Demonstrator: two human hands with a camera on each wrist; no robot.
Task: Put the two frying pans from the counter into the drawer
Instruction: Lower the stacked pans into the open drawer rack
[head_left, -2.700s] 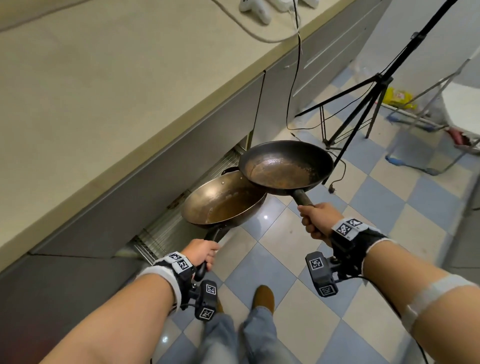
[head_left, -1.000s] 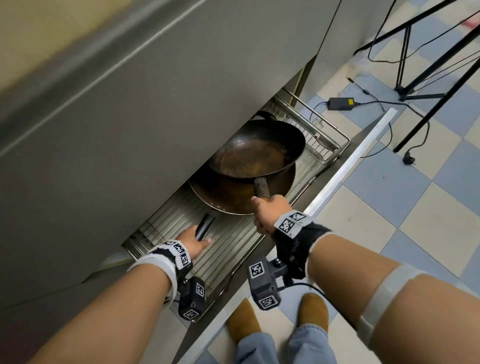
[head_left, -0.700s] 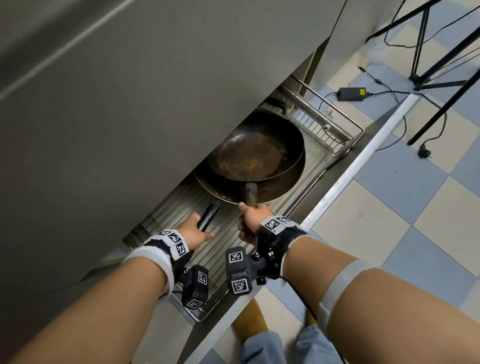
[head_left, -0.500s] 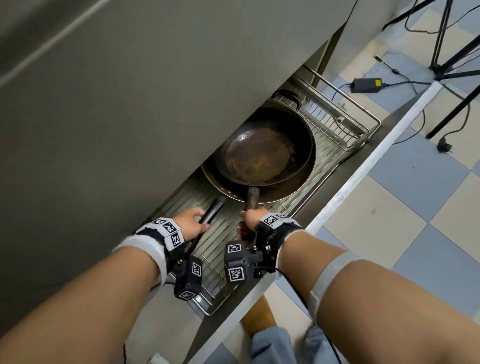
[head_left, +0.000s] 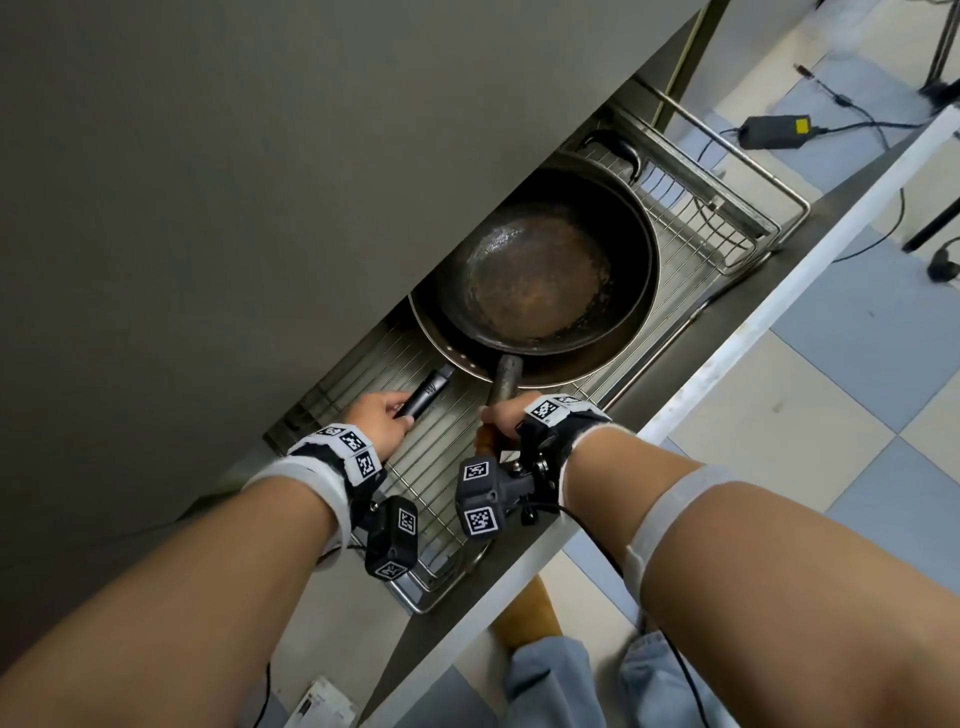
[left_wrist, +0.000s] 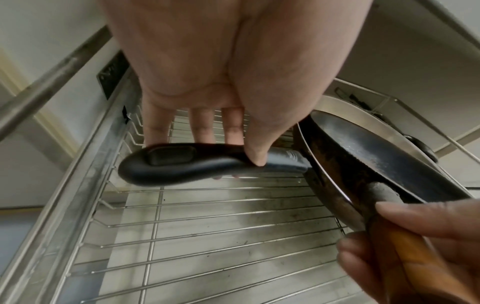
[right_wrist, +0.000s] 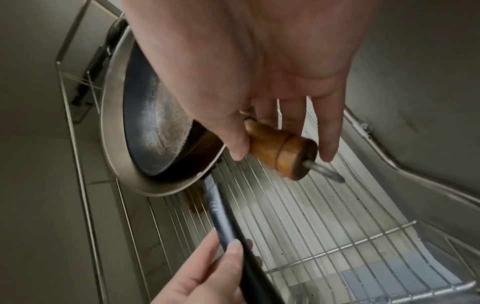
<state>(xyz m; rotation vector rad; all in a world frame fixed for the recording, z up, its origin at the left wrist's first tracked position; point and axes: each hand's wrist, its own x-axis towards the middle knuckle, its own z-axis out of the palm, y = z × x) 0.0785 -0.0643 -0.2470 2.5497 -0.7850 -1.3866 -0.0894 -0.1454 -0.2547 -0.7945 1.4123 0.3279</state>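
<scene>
Pans nested in open wire-rack drawer (head_left: 737, 171): dark frying pan (head_left: 540, 275) seated inside larger steel pan (head_left: 631, 332), both handles pointing back toward wearer, roughly parallel, side by side. Left hand (head_left: 376, 421) pinching black handle (left_wrist: 207, 162) between thumb and fingers; right hand (head_left: 506, 415) loosely curled round wooden handle (right_wrist: 278, 152). Release likely next: withdrawal along handle axes, away from pans.

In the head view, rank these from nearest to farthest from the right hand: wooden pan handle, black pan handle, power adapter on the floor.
1. Wooden pan handle, gripped by the right hand.
2. Black pan handle, just leftward.
3. Power adapter, far upper right on the floor.
</scene>
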